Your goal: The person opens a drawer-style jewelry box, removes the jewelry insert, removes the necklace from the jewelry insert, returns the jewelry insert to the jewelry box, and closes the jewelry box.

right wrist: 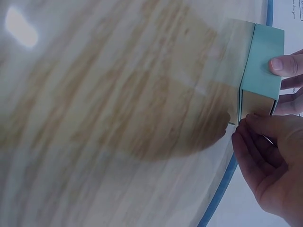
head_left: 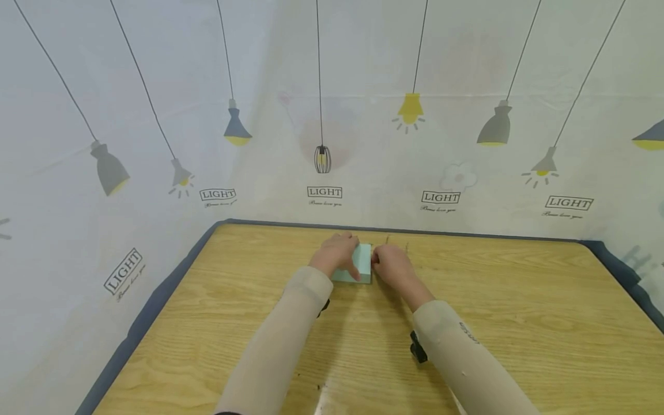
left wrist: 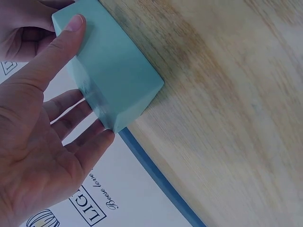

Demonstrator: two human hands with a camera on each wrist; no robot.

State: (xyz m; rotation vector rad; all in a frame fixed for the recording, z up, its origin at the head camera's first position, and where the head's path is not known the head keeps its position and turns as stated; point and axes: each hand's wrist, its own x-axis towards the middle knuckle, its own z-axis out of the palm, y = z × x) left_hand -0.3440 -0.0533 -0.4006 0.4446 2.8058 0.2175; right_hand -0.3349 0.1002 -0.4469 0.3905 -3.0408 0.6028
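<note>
Currently | grips box (head_left: 365, 260) on table (head_left: 498, 288) near far edge with left hand (head_left: 335, 253), thumb opposite fingers | holds right hand (head_left: 395, 267) at box's brown end (right wrist: 257, 101), fingertips together | cannot tell whether pinching it

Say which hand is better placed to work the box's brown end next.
Probably the right hand: its fingertips are at that brown end, while the left hand is occupied gripping the teal box.
</note>
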